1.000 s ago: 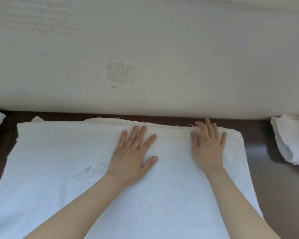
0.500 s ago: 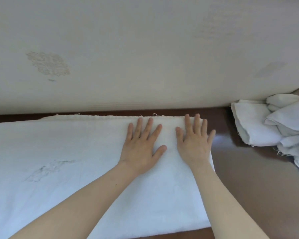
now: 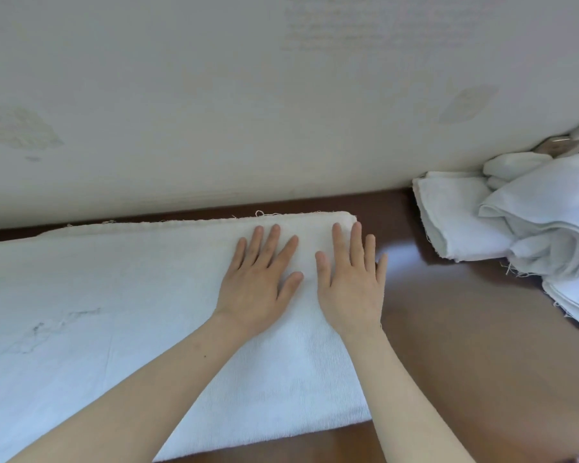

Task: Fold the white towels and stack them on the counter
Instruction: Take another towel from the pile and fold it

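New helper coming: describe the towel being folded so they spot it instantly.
On the brown counter lies a flat white towel. The left hand and right hand press its right end. Unlike the crumpled pile to its right, it lies smooth.

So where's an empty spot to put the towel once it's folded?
The bare brown counter between the spread towel and the crumpled towel heap. Only a thin strip runs along the wall. The left is covered; the far right corner is crowded.
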Demonstrator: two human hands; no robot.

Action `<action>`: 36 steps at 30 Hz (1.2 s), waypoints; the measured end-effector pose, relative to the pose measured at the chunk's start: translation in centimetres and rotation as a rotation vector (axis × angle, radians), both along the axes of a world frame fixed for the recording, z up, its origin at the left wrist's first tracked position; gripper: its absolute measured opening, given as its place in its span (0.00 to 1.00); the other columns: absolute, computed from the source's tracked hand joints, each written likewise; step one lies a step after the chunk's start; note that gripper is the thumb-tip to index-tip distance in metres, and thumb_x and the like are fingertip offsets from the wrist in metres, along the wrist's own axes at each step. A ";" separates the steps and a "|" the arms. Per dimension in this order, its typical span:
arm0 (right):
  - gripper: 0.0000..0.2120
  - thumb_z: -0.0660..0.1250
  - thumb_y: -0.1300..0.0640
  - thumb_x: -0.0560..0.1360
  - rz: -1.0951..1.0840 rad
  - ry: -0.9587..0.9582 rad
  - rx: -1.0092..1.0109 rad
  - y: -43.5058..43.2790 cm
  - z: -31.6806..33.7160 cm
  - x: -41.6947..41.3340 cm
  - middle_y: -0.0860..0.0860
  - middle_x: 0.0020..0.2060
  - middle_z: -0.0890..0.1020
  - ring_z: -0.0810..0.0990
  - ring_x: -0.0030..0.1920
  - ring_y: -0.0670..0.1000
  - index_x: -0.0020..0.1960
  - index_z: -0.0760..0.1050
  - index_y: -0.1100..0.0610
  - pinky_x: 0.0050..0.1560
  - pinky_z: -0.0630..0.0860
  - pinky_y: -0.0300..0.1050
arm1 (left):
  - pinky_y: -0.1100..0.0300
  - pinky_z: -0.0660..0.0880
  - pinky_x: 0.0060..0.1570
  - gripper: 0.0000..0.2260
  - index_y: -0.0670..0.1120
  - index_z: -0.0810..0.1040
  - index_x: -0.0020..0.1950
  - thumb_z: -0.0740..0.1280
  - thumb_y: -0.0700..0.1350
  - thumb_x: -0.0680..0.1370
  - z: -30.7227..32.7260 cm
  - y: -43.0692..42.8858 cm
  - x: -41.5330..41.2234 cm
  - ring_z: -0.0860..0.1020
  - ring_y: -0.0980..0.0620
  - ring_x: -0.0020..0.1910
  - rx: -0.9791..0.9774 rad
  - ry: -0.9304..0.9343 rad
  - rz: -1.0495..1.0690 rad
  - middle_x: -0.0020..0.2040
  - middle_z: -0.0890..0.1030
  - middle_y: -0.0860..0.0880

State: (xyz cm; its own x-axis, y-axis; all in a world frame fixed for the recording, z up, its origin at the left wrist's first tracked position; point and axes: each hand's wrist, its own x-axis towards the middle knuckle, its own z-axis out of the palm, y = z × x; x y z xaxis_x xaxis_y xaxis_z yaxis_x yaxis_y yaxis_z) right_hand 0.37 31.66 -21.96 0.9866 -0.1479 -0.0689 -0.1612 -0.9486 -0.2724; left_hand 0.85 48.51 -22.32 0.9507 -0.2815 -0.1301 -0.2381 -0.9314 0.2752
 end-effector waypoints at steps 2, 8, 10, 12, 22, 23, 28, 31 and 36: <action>0.29 0.35 0.37 0.81 0.077 0.012 -0.016 -0.4 -0.3 -2.1 0.50 0.80 0.49 0.48 0.80 0.55 0.80 0.47 0.43 0.78 0.45 0.58 | 0.51 0.34 0.77 0.29 0.58 0.42 0.81 0.36 0.63 0.79 -0.1 -1.9 0.9 0.34 0.52 0.79 -0.021 -0.009 -0.092 0.81 0.39 0.52; 0.33 0.32 0.35 0.79 0.016 0.051 -0.025 -4.4 -1.2 -4.2 0.51 0.80 0.51 0.45 0.80 0.54 0.81 0.45 0.47 0.78 0.44 0.58 | 0.49 0.40 0.78 0.28 0.59 0.46 0.81 0.40 0.63 0.81 -1.0 -2.2 2.8 0.39 0.53 0.80 0.049 -0.078 -0.136 0.82 0.43 0.54; 0.33 0.35 0.35 0.81 0.068 0.028 -0.016 -4.2 -0.5 -5.2 0.51 0.80 0.49 0.44 0.80 0.55 0.81 0.44 0.49 0.78 0.43 0.60 | 0.49 0.38 0.78 0.29 0.59 0.45 0.81 0.40 0.65 0.80 -0.7 -2.6 3.0 0.38 0.51 0.80 0.053 -0.053 -0.078 0.82 0.42 0.53; 0.32 0.39 0.37 0.82 0.140 0.027 -0.010 -3.1 -0.1 -6.7 0.50 0.80 0.46 0.42 0.80 0.54 0.81 0.44 0.50 0.77 0.42 0.60 | 0.49 0.37 0.77 0.30 0.58 0.44 0.81 0.41 0.65 0.81 -0.5 -4.3 3.1 0.37 0.50 0.80 0.041 -0.029 -0.064 0.82 0.41 0.52; 0.32 0.40 0.35 0.81 0.079 0.097 -0.003 -5.3 -0.9 -9.2 0.48 0.80 0.46 0.39 0.79 0.48 0.81 0.42 0.48 0.78 0.43 0.55 | 0.48 0.41 0.78 0.29 0.61 0.46 0.81 0.45 0.66 0.80 -0.8 -5.9 6.4 0.46 0.47 0.81 0.093 -0.052 -0.088 0.82 0.49 0.52; 0.34 0.41 0.34 0.81 0.053 0.101 0.005 -5.5 -0.6 -9.4 0.48 0.80 0.46 0.38 0.79 0.48 0.81 0.42 0.50 0.78 0.42 0.55 | 0.48 0.41 0.78 0.29 0.60 0.47 0.81 0.46 0.66 0.80 -0.7 -6.2 6.7 0.47 0.47 0.81 0.073 -0.048 -0.052 0.82 0.51 0.51; 0.34 0.41 0.34 0.81 0.104 0.066 0.047 -3.5 0.5 -11.1 0.50 0.80 0.47 0.42 0.80 0.52 0.81 0.45 0.51 0.78 0.45 0.59 | 0.47 0.52 0.77 0.29 0.58 0.62 0.78 0.50 0.66 0.79 -0.8 -8.7 6.9 0.62 0.44 0.76 -0.074 -0.167 -0.262 0.76 0.66 0.46; 0.31 0.43 0.36 0.82 0.166 0.067 0.020 -2.8 -0.3 -11.8 0.50 0.80 0.47 0.44 0.80 0.54 0.81 0.46 0.48 0.78 0.48 0.58 | 0.48 0.58 0.72 0.25 0.57 0.74 0.69 0.56 0.66 0.77 -1.5 -9.4 7.7 0.68 0.46 0.69 -0.095 -0.222 -0.234 0.69 0.71 0.50; 0.30 0.44 0.40 0.83 0.062 0.033 0.031 -4.2 -1.0 -11.5 0.51 0.80 0.52 0.48 0.80 0.51 0.81 0.48 0.50 0.78 0.50 0.56 | 0.51 0.60 0.67 0.17 0.54 0.77 0.55 0.60 0.63 0.77 -1.9 -9.2 8.6 0.70 0.48 0.66 -0.178 -0.236 -0.150 0.65 0.74 0.52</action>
State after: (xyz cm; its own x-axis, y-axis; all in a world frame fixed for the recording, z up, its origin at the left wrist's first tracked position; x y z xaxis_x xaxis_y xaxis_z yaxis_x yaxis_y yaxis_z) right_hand -11.18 27.47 -22.99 0.9909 -0.0837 -0.1050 -0.1116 -0.9482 -0.2976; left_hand 9.45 39.32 -24.20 0.8950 -0.4193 0.1524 -0.4456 -0.8233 0.3517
